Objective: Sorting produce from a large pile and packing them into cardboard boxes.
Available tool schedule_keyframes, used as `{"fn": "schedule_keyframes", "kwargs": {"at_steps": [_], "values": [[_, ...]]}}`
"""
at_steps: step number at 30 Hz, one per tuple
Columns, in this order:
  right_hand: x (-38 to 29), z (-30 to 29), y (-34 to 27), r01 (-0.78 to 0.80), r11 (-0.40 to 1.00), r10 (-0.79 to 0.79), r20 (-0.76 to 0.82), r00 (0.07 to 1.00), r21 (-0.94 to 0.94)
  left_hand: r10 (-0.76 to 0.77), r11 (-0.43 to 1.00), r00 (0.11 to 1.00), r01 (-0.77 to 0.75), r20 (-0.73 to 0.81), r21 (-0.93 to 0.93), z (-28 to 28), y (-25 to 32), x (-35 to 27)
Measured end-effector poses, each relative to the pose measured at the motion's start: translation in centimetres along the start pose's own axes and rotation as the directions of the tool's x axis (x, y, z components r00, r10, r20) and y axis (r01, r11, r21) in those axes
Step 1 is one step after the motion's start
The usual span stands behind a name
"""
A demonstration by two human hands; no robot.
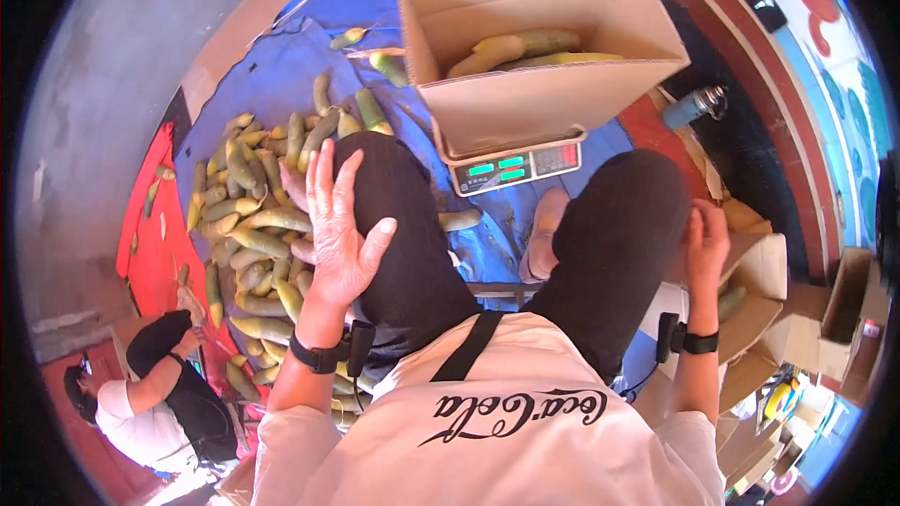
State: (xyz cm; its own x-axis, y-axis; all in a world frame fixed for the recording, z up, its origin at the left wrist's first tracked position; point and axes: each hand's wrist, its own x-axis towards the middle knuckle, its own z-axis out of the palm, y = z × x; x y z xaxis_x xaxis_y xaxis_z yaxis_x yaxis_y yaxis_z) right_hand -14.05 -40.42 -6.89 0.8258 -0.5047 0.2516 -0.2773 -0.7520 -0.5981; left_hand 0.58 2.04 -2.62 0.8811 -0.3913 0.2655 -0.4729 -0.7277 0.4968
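Observation:
My left hand [341, 239] is raised beside my left knee with its fingers apart and nothing in it. Under and beyond it lies a heap of long green radishes [260, 242] with pale yellowish ends, spread on a blue tarp [225, 98]. My right hand [706, 242] hangs beside my right thigh, close to an open cardboard box [763, 267]; its fingers are curled and their inner side is hidden. Before me an open cardboard carton [534, 109] stands on a digital scale [519, 167] with lit green displays. Several radishes [520, 49] lie in the carton.
A blue metal flask [692, 107] stands to the right of the carton. At lower left a co-worker [165, 393] sits near a red sheet [158, 225]. More cardboard boxes [844, 323] are at the right. A loose radish [460, 220] lies between my legs, near my foot [545, 235].

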Motion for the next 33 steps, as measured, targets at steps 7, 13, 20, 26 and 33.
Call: {"fn": "schedule_keyframes", "kwargs": {"at_steps": [7, 13, 20, 26, 33], "values": [[2.8, 0.6, -6.6, 0.381, 0.916, -0.388, -0.035, 0.921, -0.125, 0.016, 0.995, 1.000, -0.018, -0.015, -0.101, -0.3, -1.1, -0.6], [3.2, 1.4, -8.6, 0.452, 0.879, -0.451, 0.044, 0.891, -0.153, -0.091, 0.961, 0.996, 0.088, 0.000, -0.262, 0.4, -3.2, -1.8], [3.3, 2.1, -10.2, 0.518, 0.828, -0.500, 0.133, 0.856, -0.215, -0.692, 0.506, 0.711, 0.600, 0.124, -0.620, 3.5, -10.5, -4.5], [3.2, 2.1, -10.2, 0.532, 0.795, -0.514, 0.139, 0.846, -0.292, -0.814, 0.410, 0.519, 0.832, 0.260, -0.375, 9.4, -20.6, -12.0], [3.3, 2.3, -10.7, 0.544, 0.771, -0.523, 0.160, 0.837, -0.329, -0.871, 0.332, 0.378, 0.924, 0.315, -0.190, 12.2, -23.9, -14.5]]}}
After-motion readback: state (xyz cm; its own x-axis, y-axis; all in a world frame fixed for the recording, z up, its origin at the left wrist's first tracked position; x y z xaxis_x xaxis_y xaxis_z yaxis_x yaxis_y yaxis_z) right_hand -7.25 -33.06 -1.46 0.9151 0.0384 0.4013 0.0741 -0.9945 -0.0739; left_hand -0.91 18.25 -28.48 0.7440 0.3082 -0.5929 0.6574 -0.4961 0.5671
